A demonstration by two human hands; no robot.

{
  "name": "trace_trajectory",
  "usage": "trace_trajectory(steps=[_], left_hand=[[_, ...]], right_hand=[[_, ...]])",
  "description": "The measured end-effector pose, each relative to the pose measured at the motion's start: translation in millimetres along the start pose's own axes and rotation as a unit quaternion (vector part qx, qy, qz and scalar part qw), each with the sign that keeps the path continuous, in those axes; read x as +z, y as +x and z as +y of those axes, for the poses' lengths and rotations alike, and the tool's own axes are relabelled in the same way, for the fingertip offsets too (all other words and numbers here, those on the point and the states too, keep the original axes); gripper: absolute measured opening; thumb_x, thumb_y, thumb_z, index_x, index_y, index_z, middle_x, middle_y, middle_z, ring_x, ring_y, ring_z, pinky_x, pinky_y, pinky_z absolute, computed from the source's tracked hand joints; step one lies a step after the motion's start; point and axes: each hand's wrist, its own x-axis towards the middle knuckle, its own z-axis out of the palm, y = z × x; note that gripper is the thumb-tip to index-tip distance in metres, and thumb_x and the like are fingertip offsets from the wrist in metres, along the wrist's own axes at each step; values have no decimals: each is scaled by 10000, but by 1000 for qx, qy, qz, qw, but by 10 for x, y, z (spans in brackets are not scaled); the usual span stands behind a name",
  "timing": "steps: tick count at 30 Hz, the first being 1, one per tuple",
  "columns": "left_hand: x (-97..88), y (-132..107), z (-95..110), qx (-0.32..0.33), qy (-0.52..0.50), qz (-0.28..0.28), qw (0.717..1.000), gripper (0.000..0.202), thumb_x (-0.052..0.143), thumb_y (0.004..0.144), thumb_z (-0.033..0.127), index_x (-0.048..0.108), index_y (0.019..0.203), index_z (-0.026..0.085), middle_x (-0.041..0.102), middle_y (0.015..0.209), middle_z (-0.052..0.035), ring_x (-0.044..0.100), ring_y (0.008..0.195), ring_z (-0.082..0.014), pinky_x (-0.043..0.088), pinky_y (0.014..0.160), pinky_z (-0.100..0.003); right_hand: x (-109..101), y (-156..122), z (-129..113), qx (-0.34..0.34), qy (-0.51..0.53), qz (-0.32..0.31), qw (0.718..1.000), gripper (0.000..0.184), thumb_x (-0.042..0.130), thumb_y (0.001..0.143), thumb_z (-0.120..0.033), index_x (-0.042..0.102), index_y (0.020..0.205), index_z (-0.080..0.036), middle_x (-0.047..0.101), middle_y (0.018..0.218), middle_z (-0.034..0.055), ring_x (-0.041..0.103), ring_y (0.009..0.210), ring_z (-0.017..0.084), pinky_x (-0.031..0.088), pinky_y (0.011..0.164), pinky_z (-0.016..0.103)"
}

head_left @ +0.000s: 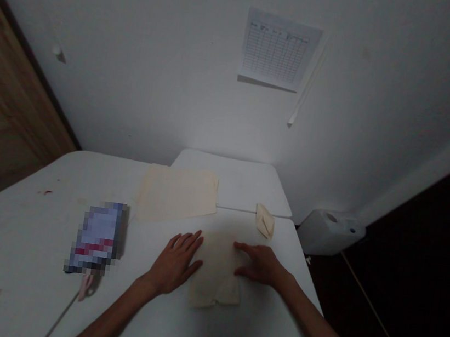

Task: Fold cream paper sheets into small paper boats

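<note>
Left hand point(175, 261) is flat and open, fingers spread, right up against the edge of a beige cloth point(215, 283) whose long side runs near to far between the hands. Right hand point(260, 264), also open, sits slightly over it, so it's the closer one.

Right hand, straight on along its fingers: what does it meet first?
Probably the left hand's fingertips, just across the beige cloth under the right hand; depth is hard to judge.
</note>
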Motion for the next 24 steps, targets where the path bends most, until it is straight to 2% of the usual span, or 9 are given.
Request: trace_trajectory(steps=[4, 12, 18, 24], left_hand=[[5, -3, -6, 2, -2, 2, 1000, 555, 339, 958, 513, 373, 1428, 221, 335, 1521, -82, 396, 1319, -288, 264, 1091, -469], [2, -6, 3, 0, 4, -3, 1000, 559, 329, 961, 518, 364, 1433, 221, 324, 1526, -76, 387, 1328, -284, 256, 1097, -467], [24, -9, 3, -3, 5, -1, 1000, 565, 338, 958, 521, 374, 1428, 208, 312, 1532, -80, 379, 1332, -288, 249, 1099, -469], [13, -10, 0, -5, -8, 13, 1000, 550, 355, 953, 500, 379, 1427, 224, 330, 1524, -75, 386, 1327, -288, 259, 1099, -476]], right_hand=[[-11, -36, -1, -4, 22, -21, 1000, 984, 731, 639, -649, 337, 1456, -268, 583, 1304, 125, 593, 1117, 343, 436, 926, 422], [-26, -109, -33, -16, 54, -48, 997, 1222, 796, 520, -635, 192, 1505, -239, 493, 1391, 155, 533, 1195, 355, 396, 988, 437], [-46, -143, -77, -18, 53, -66, 996, 1299, 802, 482, -639, 133, 1514, -222, 505, 1374, 173, 539, 1178, 371, 402, 970, 446], [-44, -148, -72, -28, 66, -73, 995, 1272, 809, 509, -557, 103, 1516, -234, 428, 1443, 151, 507, 1218, 353, 374, 1005, 423]])
